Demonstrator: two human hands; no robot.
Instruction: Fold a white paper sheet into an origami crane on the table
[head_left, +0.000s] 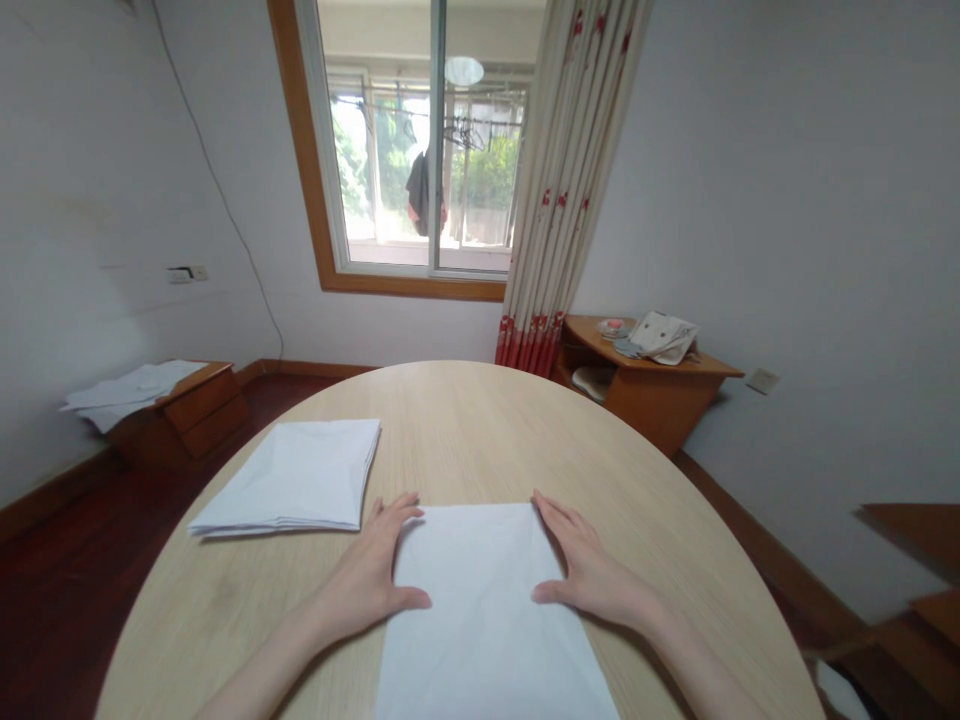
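A white sheet (pixel 480 610), which looks like paper, lies flat on the table in front of me, its near end cut off by the bottom of the view. Along its left edge rests my left hand (pixel 379 565), the thumb on the sheet and the fingers stretched forward near the far left corner. My right hand (pixel 589 565) mirrors it on the right edge, thumb on the sheet and fingertips at the far right corner. Both hands are open, thumbs apart from the fingers. Left of the sheet lies a stack of folded white sheets (pixel 300 470), its layers showing at the edge.
The round wooden table (pixel 480 430) has a curved edge. Behind it are a window (pixel 427 180) and a patterned curtain (pixel 562 200). A wooden cabinet (pixel 652 400) with a pale bag (pixel 664 337) stands back right; a low drawer unit (pixel 202 405) bearing white sheets stands left.
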